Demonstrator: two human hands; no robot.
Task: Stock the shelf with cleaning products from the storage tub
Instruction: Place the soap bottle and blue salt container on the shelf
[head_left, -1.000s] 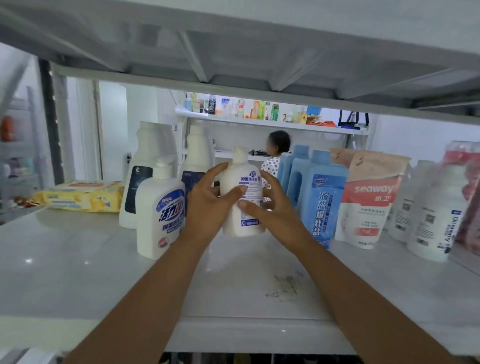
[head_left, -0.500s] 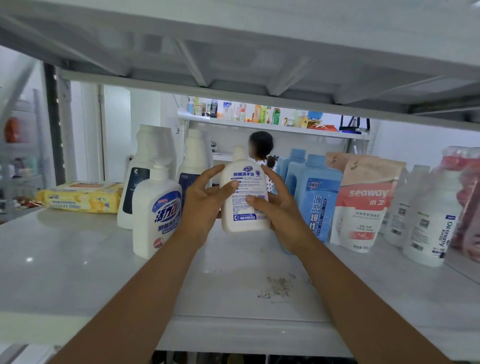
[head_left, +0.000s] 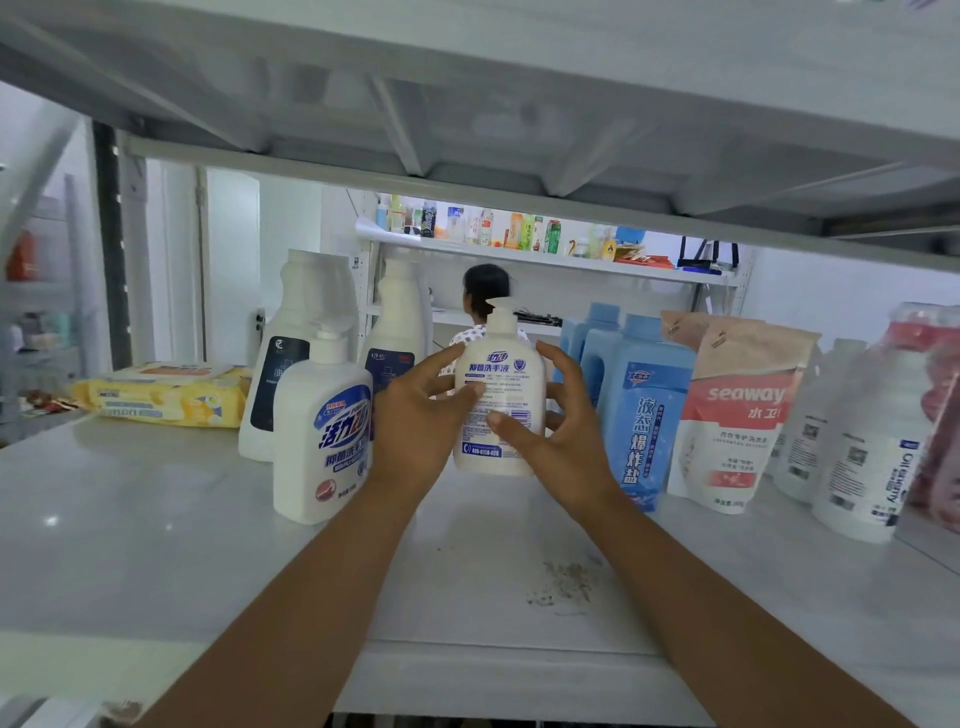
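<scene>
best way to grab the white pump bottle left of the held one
Grip the pump bottle round its wide body, coming from the front of the shelf: it stands upright with its front face clear, taller bottles crowd behind, and the left hand holding the hand soap bottle sits close on its right.

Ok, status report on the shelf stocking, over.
The left hand and right hand both grip the white pump bottle. Bottle upright, down at the shelf. Flanked by second pump bottle and blue bottle; nothing blocking it.

Left hand and right hand clasp a pump bottle, apparently on shelf.
</scene>
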